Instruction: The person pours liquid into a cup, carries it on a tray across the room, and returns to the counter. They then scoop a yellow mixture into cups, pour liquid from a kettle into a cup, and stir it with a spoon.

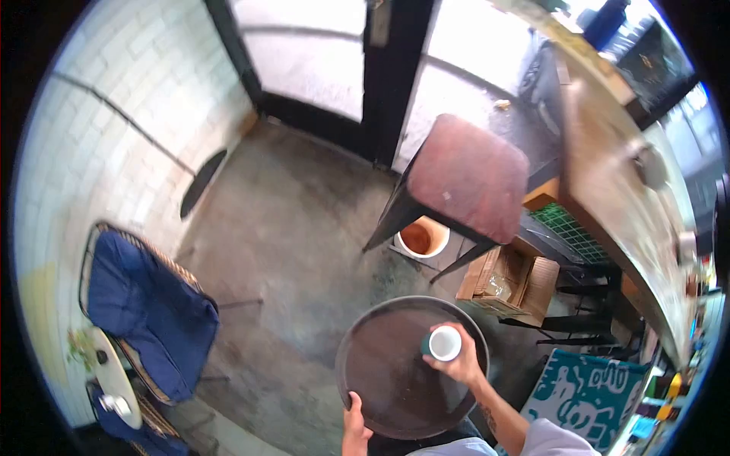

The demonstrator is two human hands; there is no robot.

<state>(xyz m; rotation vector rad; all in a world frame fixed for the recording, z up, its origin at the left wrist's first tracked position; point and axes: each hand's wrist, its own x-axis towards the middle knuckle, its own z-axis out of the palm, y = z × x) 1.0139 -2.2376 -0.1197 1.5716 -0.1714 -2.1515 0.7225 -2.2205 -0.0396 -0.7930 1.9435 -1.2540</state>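
My left hand (356,427) grips the near-left rim of a round dark brown serving tray (391,380), its thumb lying over the edge. Over the right part of the tray, my right hand (458,363) is wrapped round a cup (445,343) with a white inside and a dark green outside. From above, the cup looks empty. Whether its base touches the tray cannot be seen. The fingers of my left hand below the rim are hidden.
Ahead stands a stool (469,175) with a reddish-brown seat, a white bucket (432,237) beneath it. A cardboard box (538,289) and a wooden counter (608,144) are to the right. On the left are a blue-cushioned chair (152,304) and a small table (118,372). A glass door (304,53) is beyond.
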